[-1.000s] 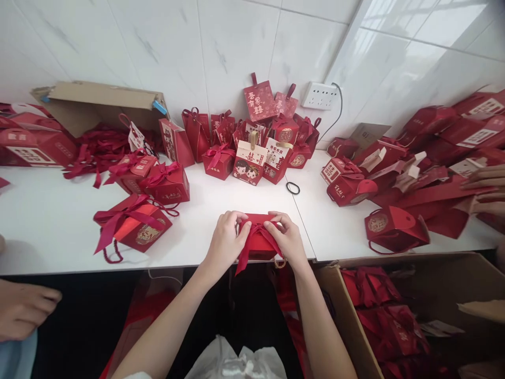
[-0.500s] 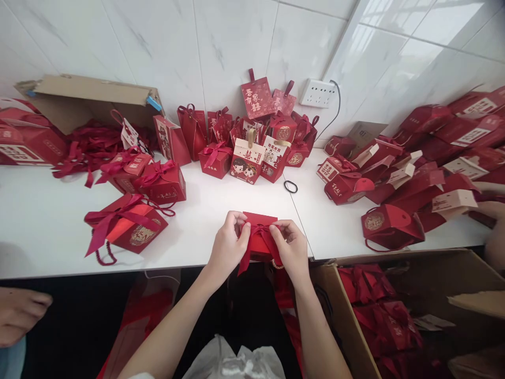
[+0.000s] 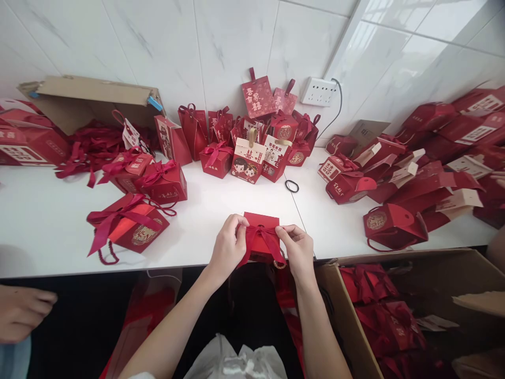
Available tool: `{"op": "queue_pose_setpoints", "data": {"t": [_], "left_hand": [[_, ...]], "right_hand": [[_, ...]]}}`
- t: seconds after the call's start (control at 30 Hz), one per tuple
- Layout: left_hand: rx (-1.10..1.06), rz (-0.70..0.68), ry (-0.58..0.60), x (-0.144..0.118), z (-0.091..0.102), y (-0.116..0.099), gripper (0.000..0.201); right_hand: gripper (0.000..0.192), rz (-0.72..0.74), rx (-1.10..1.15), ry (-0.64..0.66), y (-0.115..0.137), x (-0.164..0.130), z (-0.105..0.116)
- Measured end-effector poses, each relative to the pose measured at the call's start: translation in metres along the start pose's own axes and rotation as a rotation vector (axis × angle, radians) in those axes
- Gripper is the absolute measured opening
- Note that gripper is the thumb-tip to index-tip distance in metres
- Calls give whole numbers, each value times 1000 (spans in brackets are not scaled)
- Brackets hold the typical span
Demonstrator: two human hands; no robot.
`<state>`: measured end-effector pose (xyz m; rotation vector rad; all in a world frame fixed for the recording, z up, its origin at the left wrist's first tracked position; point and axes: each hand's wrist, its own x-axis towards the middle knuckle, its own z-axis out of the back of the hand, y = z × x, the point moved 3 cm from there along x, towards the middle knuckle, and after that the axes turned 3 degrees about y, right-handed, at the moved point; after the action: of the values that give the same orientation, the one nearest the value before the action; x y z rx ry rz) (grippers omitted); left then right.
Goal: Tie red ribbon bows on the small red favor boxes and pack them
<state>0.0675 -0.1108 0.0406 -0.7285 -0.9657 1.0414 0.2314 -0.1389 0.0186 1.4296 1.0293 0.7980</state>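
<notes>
Two hands work at one small red gift box (image 3: 262, 238) sitting at the near edge of the white table (image 3: 51, 221), just below the frame's centre. The left hand (image 3: 228, 246) pinches one loop of the box's red ribbon bow (image 3: 262, 235); the right hand (image 3: 299, 248) pinches the other loop. More red boxes (image 3: 248, 142) crowd the upper centre by the wall.

- Fingertips of both hands are hiding the ribbon (image 3: 262, 238) loops' ends.
- Another person's hand (image 3: 21, 311) is running off the left edge.
- Boxes (image 3: 461, 137) far right are getting cut off.
</notes>
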Motion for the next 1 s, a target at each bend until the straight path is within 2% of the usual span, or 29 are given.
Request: {"op": "queue_pose_setpoints", "data": {"t": [0.1,0.17,0.23,0.33,0.4,0.47,0.57,0.63,0.7,0.8,0.9,1.0], "left_hand": [[27,-47,-11,-1,0,-1,18],[33,-61,6,-2,-1,-1,20],[39,-63,54,-2,-2,-2,23],[26,-41,105,-3,-3,-4,29],[-12,-12,111,-3,-2,-6,29],[-66,29,129,-5,0,-5,28],[-225,97,233,-9,5,6,20],[-403,88,295,-11,10,17,13],[-502,16,341,-13,16,25,43],[-398,-22,465,-16,21,33,86],[-305,53,552,-24,17,34,103],[-183,65,465,-36,10,32,110]], "right_hand": [[26,-23,9,29,-4,2,3],[26,4,-105,48,2,2,4],[25,124,-333,0,16,-2,3],[27,433,-640,-50,40,-15,-7],[24,589,-755,54,44,-24,-19],[18,667,-823,180,38,-29,-27],[17,770,-822,274,25,-29,-25],[19,851,-773,330,18,-27,-19],[22,913,-723,373,15,-24,-14],[26,953,-643,371,13,-22,-10],[25,896,-517,375,11,-19,-6],[27,772,-340,381,7,-16,-3]]}}
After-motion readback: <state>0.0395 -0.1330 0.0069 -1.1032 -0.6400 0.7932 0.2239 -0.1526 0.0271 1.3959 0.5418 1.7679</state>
